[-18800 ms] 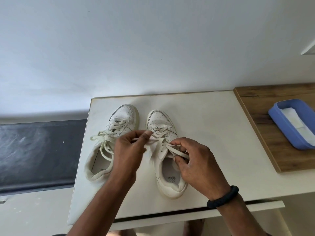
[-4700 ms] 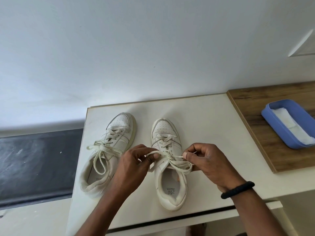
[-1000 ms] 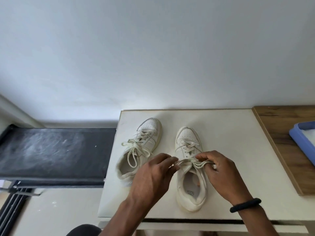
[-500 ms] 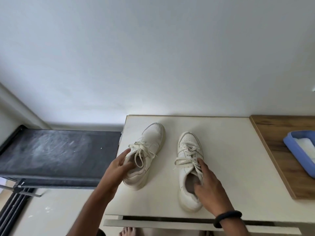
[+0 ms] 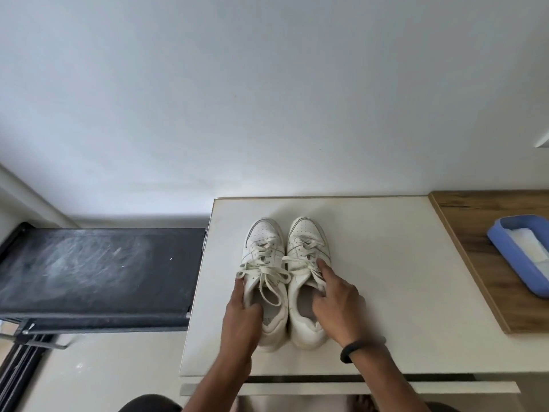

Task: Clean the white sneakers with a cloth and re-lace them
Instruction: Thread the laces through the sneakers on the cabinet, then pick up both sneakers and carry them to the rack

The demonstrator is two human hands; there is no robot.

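Careful: your left hand [image 5: 242,316] grips the side of the left sneaker [image 5: 263,248] and your right hand [image 5: 335,301] grips the right sneaker [image 5: 307,239], right by the floppy laces [image 5: 264,273]. If a finger hooks a loop, a bow could pull loose. The white sneakers sit side by side on the desk [image 5: 386,263], touching, toes away from you, laced and tied.

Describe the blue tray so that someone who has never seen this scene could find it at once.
Find the white table against the wall; a brown wooden board adjoins its right side. On that board, cut off by the picture's right edge, sits the blue tray with a white cloth inside. It is the only blue thing, apart from the sneakers.
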